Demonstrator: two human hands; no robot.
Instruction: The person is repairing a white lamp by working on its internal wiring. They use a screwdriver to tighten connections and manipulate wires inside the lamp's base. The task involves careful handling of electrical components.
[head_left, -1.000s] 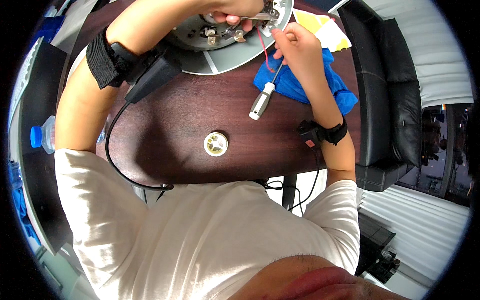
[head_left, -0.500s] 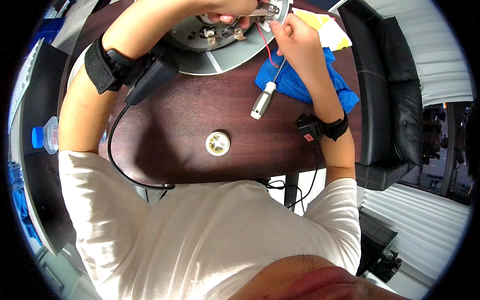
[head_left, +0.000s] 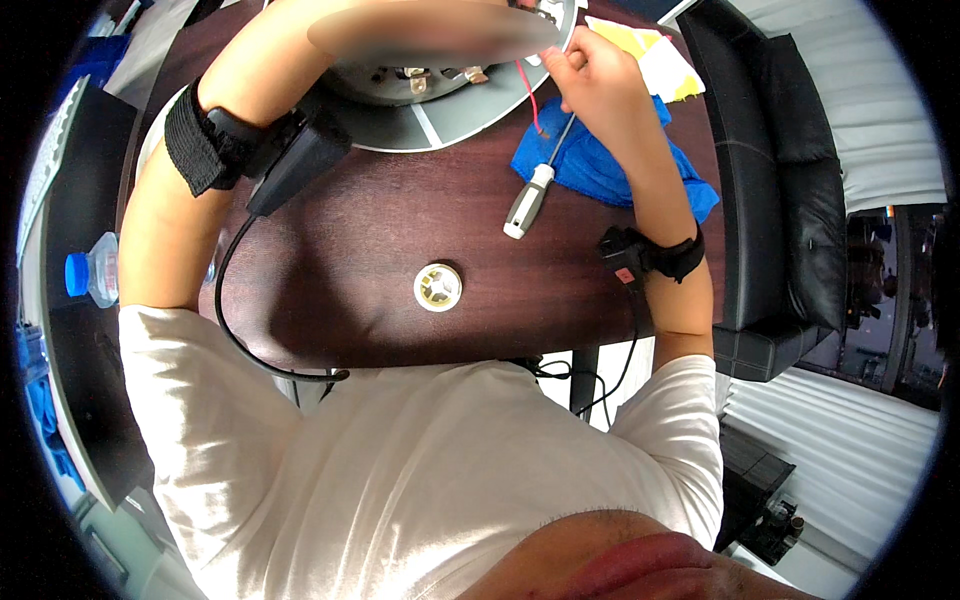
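A round grey metal base [head_left: 430, 128] with metal fittings [head_left: 417, 84] lies at the top of the view. My left hand [head_left: 440, 32] reaches over it; a smear hides its fingers and whatever they hold. My right hand [head_left: 595, 75] is at the base's right rim, fingers pinched on something small I cannot make out. A red wire [head_left: 532, 100] runs down from the fittings beside it. Below that hand, a screwdriver with a white-grey handle [head_left: 529, 200] lies with its shaft on a blue cloth [head_left: 545, 145].
On the dark wooden table [head_left: 350, 230] sit a small white spool-like ring [head_left: 438, 288] and yellow-white paper [head_left: 670, 70]. A black sofa [head_left: 805, 220] stands right. A plastic bottle [head_left: 95, 280] stands left on a dark surface. Cables run from black devices [head_left: 298, 150] strapped on my forearms.
My left forearm has shifted slightly down and left, and its hand is now smeared where fingers and a metal bracket showed before. My right hand has moved slightly up, then stayed near the rim.
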